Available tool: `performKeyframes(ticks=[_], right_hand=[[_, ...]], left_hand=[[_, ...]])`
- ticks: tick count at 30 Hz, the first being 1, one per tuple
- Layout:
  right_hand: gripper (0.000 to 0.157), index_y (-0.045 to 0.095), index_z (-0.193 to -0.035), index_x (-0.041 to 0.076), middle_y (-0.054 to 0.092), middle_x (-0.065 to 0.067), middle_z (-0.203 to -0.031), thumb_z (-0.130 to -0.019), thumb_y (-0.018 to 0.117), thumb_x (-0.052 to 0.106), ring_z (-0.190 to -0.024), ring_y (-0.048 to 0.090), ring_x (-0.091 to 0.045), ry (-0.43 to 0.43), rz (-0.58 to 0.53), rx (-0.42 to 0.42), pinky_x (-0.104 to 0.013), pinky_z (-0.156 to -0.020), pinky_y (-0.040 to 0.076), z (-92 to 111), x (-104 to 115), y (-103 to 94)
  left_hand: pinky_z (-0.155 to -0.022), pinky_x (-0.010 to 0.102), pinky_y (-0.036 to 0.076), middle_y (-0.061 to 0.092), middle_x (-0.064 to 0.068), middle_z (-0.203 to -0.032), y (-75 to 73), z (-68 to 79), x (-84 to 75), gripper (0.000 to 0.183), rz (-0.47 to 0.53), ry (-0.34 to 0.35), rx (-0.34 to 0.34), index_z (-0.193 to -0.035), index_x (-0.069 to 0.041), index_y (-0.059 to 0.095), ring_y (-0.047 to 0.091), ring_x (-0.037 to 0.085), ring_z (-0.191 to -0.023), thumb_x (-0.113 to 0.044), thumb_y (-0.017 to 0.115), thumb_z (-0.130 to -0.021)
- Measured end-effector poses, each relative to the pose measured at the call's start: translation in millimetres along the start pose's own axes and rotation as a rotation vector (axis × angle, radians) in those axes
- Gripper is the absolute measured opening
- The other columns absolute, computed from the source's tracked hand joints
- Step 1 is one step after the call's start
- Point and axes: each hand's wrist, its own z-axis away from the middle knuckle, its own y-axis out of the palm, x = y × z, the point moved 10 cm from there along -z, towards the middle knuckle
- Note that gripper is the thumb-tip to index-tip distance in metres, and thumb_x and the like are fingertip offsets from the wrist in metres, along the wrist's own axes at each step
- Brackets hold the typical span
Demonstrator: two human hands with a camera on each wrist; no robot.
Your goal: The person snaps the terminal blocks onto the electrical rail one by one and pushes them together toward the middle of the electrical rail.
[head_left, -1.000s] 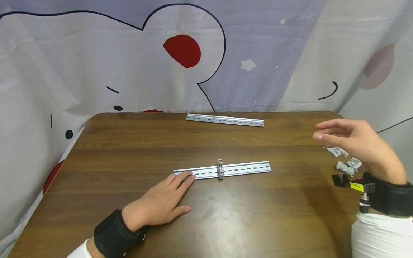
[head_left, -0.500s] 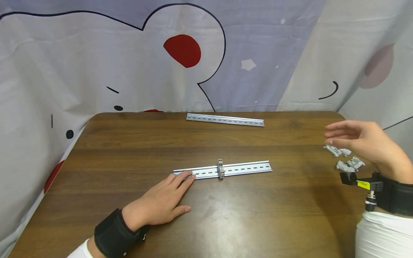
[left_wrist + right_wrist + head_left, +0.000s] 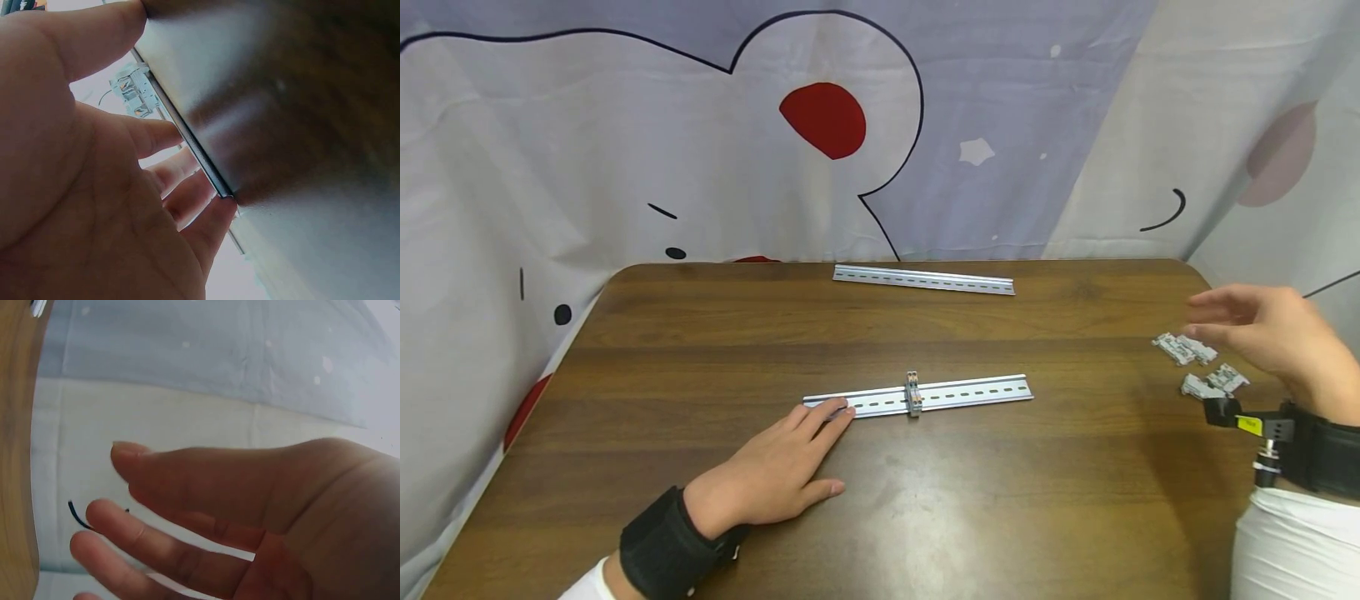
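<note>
My left hand (image 3: 767, 471) lies over the left end of a slotted metal DIN rail (image 3: 973, 391), its fingertips resting on the strip and the thumb spread on the table. A grey terminal block (image 3: 913, 394) sits across that rail near its middle; the left wrist view shows this terminal block (image 3: 134, 90) beyond the fingers. Over at the right, my right hand (image 3: 1273, 333) hovers with fingers loosely bent and nothing between them, also in the right wrist view. Close below it on the table lie several loose terminal blocks (image 3: 1201, 386), some side by side.
A second DIN rail (image 3: 923, 280) lies along the table's back edge. The wooden table (image 3: 1037, 500) ends at a printed cloth (image 3: 700, 150) hanging behind it and at the sides.
My right hand has shifted rightward, leaving more of the loose terminal blocks in sight. My left hand and the rail under it have stayed in place.
</note>
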Motion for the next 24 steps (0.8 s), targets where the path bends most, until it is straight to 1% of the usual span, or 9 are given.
performKeyframes(ticks=[2,4,5,7,9,13,16,19,24], right_hand=[[0.057,0.06,-0.125,0.004,0.071,-0.019,-0.109,-0.088,0.069,0.046,-0.081,0.064,-0.014,0.004,0.057,-0.022,-0.039,-0.073,0.044,-0.7,-2.0,-2.4],[0.054,0.061,-0.123,0.0,0.068,-0.024,-0.11,-0.09,0.069,0.042,-0.09,0.064,-0.034,-0.008,0.096,-0.041,-0.052,-0.082,0.04,-1.6,-2.4,-4.2],[0.052,0.061,-0.122,-0.001,0.068,-0.025,-0.109,-0.09,0.069,0.039,-0.096,0.061,-0.043,-0.01,0.113,-0.049,-0.057,-0.086,0.036,-2.0,-3.2,-4.9],[0.049,0.06,-0.121,-0.003,0.068,-0.026,-0.108,-0.091,0.068,0.034,-0.107,0.052,-0.054,-0.02,0.129,-0.055,-0.063,-0.091,0.027,-2.7,-4.4,-5.6],[0.045,0.06,-0.119,-0.005,0.067,-0.027,-0.107,-0.091,0.069,0.029,-0.109,0.05,-0.055,-0.02,0.145,-0.055,-0.064,-0.093,0.025,-3.5,-6.9,-5.7],[0.046,0.058,-0.12,-0.007,0.067,-0.029,-0.106,-0.091,0.068,0.027,-0.109,0.045,-0.058,0.024,0.18,-0.039,-0.068,-0.093,0.024,-3.4,-17.1,-5.0],[0.048,0.058,-0.12,-0.006,0.068,-0.027,-0.104,-0.089,0.07,0.028,-0.107,0.044,-0.059,0.055,0.203,-0.016,-0.067,-0.087,0.03,-3.8,-25.0,-3.3],[0.051,0.058,-0.12,-0.006,0.07,-0.025,-0.101,-0.085,0.073,0.027,-0.104,0.047,-0.058,0.069,0.207,0.016,-0.064,-0.079,0.037,-6.1,-32.7,0.2],[0.057,0.057,-0.121,-0.008,0.07,-0.024,-0.099,-0.079,0.077,0.026,-0.103,0.048,-0.058,0.101,0.206,0.064,-0.062,-0.077,0.04,-10.9,-47.7,6.3]], left_hand=[[-0.11,0.048,0.032,0.025,0.013,-0.158,0.0,-0.2,0.0,0.074,0.002,0.001,-0.002,-0.154,-0.006,0.028,0.028,0.031,-0.141,-0.047,0.054,-0.098],[-0.11,0.048,0.033,0.025,0.012,-0.158,0.2,-0.4,0.1,0.074,0.002,0.001,-0.002,-0.154,-0.006,0.028,0.028,0.031,-0.141,-0.047,0.054,-0.098],[-0.11,0.048,0.032,0.025,0.012,-0.158,0.5,-0.5,0.1,0.074,0.004,0.001,-0.001,-0.154,-0.006,0.028,0.028,0.03,-0.141,-0.047,0.054,-0.098],[-0.11,0.048,0.032,0.025,0.012,-0.158,0.9,-0.6,0.2,0.074,0.008,0.001,0.002,-0.154,-0.006,0.027,0.027,0.03,-0.141,-0.047,0.053,-0.098],[-0.111,0.049,0.031,0.024,0.012,-0.158,1.5,-0.7,0.5,0.074,0.011,-0.001,0.006,-0.154,-0.007,0.027,0.027,0.03,-0.142,-0.047,0.053,-0.098],[-0.111,0.049,0.03,0.024,0.012,-0.158,1.9,-0.8,0.8,0.074,0.016,-0.002,0.01,-0.154,-0.007,0.027,0.027,0.03,-0.142,-0.048,0.053,-0.098],[-0.111,0.049,0.03,0.023,0.012,-0.159,2.4,-0.7,1.1,0.074,0.018,-0.004,0.015,-0.154,-0.007,0.026,0.026,0.03,-0.142,-0.048,0.053,-0.098],[-0.111,0.049,0.03,0.022,0.012,-0.159,2.9,-0.6,1.2,0.074,0.022,-0.007,0.02,-0.155,-0.007,0.026,0.026,0.03,-0.142,-0.048,0.053,-0.098],[-0.111,0.049,0.031,0.022,0.011,-0.159,3.1,-0.5,1.5,0.075,0.024,-0.013,0.023,-0.155,-0.008,0.025,0.025,0.03,-0.143,-0.048,0.053,-0.098]])
